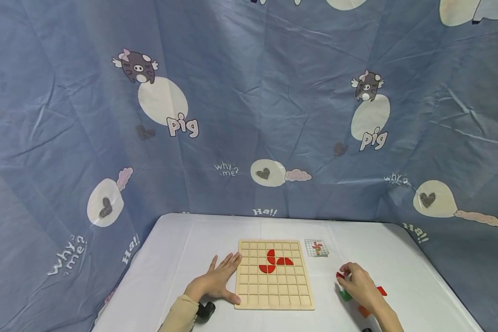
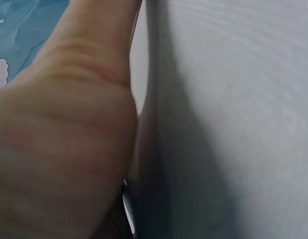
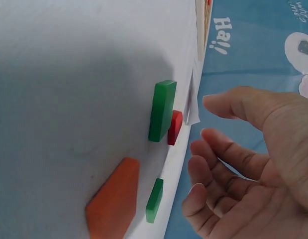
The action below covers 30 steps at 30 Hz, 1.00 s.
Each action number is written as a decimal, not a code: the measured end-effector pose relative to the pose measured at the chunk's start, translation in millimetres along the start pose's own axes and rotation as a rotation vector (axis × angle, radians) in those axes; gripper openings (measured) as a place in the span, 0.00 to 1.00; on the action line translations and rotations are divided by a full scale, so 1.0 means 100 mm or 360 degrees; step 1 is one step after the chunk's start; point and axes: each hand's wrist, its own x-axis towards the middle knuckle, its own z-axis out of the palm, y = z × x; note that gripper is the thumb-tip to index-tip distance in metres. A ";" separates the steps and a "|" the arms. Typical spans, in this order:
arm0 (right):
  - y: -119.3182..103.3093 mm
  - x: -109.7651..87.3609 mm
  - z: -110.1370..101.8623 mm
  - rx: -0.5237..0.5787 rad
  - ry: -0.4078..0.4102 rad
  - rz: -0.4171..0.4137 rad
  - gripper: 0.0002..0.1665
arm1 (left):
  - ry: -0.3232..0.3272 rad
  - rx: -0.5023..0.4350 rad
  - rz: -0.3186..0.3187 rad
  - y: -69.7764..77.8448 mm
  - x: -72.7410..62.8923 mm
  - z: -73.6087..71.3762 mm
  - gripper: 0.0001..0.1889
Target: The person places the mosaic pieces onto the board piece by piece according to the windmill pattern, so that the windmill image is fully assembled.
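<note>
My left hand (image 1: 220, 278) lies with fingers spread along the left side of a square wooden grid board (image 1: 253, 309), fingertips and thumb at its edge. In the left wrist view the palm side (image 2: 64, 129) fills the left part and hides the board. Several red rounded pieces (image 1: 267, 269) sit in the board's cells. To the right, my right hand (image 1: 361, 285) hovers over loose pieces, its thumb and fingers (image 3: 228, 144) apart with nothing between them. A small red piece (image 3: 175, 128) lies near its fingertips, just behind a green piece (image 3: 162, 110).
A pattern card (image 1: 317, 248) with a printed grid lies right of the board's far corner. An orange piece (image 3: 114, 201), a smaller green piece (image 3: 154, 200) and another red piece (image 1: 382, 291) lie around the right hand. A patterned blue cloth (image 1: 265, 115) hangs behind the white table (image 1: 207, 230).
</note>
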 end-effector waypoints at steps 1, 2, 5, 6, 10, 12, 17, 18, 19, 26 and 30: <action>0.00 0.00 0.00 -0.0007 -0.0007 0.0010 0.16 | 0.0000 0.0003 0.0000 0.00 0.00 0.00 0.68; 0.01 0.01 0.00 -0.0017 -0.0018 0.0023 0.17 | 0.0000 0.0004 0.0001 0.00 0.00 0.00 0.68; 0.02 0.02 0.02 -0.0044 -0.0047 0.0061 0.19 | 0.0001 0.0003 0.0002 0.00 0.00 0.00 0.68; 0.03 0.03 0.02 -0.0055 -0.0056 0.0071 0.19 | 0.0000 0.0000 0.0005 0.00 -0.01 0.00 0.68; 0.08 0.05 0.05 -0.0088 -0.0064 0.0074 0.17 | -0.0003 -0.0021 0.0018 0.00 -0.01 0.00 0.68; 0.10 0.05 0.07 -0.0097 -0.0053 0.0057 0.15 | -0.0009 -0.0023 0.0031 0.00 -0.02 0.00 0.68; 0.11 0.06 0.08 -0.0097 -0.0033 0.0010 0.13 | -0.0006 -0.0028 0.0035 0.00 -0.02 0.00 0.69; 0.11 0.07 0.08 -0.0094 -0.0037 0.0002 0.13 | -0.0003 -0.0021 0.0032 0.00 -0.02 0.00 0.68; 0.11 0.07 0.07 -0.0089 -0.0044 0.0001 0.13 | 0.0003 -0.0025 0.0026 0.00 -0.02 0.00 0.68; 0.10 0.09 0.06 -0.0045 -0.0078 -0.0054 0.11 | -0.0003 -0.0003 0.0011 0.01 -0.01 0.00 0.68; 0.09 0.11 0.07 -0.0042 -0.0082 -0.0128 0.13 | -0.0003 -0.0010 0.0018 0.00 -0.01 0.00 0.67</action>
